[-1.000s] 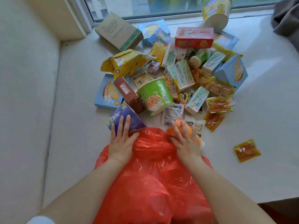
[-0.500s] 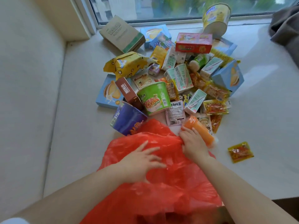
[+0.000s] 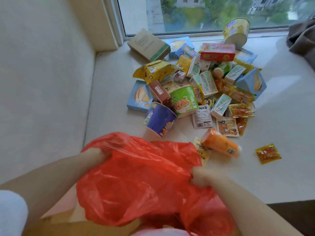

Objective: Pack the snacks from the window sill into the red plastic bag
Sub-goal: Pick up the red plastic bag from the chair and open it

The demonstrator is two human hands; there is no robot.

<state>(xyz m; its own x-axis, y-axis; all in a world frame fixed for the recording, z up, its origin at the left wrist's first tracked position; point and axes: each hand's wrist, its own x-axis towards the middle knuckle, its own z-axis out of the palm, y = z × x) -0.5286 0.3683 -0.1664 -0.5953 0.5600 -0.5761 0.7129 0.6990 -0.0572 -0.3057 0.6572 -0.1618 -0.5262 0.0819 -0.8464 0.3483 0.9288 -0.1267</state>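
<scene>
Right now both hands grip the red plastic bag (image 3: 141, 181), the left hand (image 3: 95, 155) bunching its left edge, the right hand (image 3: 202, 178) clutching its right edge. Beyond the bag on the window sill (image 3: 110, 86) lie the snacks: a purple cup (image 3: 159, 119) nearest, an orange bottle (image 3: 219, 144) just beside the bag's right corner, a green cup (image 3: 184, 100) farther back.

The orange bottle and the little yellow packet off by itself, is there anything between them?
No. In the head view only bare window sill lies between the orange bottle and the lone yellow packet.
</scene>
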